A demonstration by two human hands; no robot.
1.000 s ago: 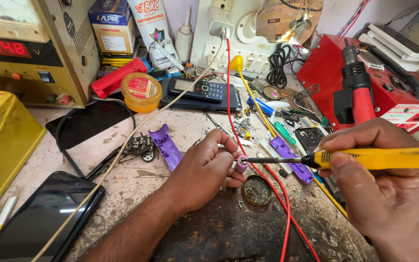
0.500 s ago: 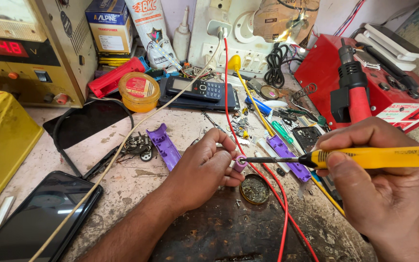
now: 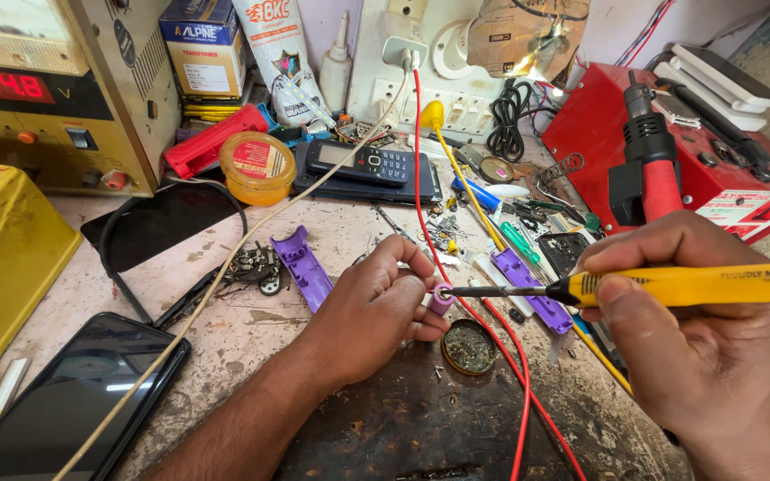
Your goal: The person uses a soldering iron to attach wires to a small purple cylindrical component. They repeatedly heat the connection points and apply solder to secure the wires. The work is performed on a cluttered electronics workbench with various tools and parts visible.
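My left hand [image 3: 374,307] pinches a small purple part [image 3: 441,298] against the worn workbench at the middle of the view. My right hand [image 3: 701,343] grips a yellow-handled soldering iron [image 3: 670,285], held level, and its metal tip touches the purple part from the right. A red wire [image 3: 514,356] runs down past the part. A small round tin of dark paste [image 3: 469,346] sits just below the iron's tip.
A power supply with a red display [image 3: 37,89] stands at the back left, a yellow box [image 3: 2,258] beside it. A black smartphone [image 3: 73,401] lies front left. Purple casing pieces [image 3: 303,265], a keypad phone [image 3: 369,165], a yellow tin [image 3: 258,167] and a red station [image 3: 670,134] crowd the bench.
Both hands stay at the purple part with the iron's tip on it. The view has shifted only slightly.
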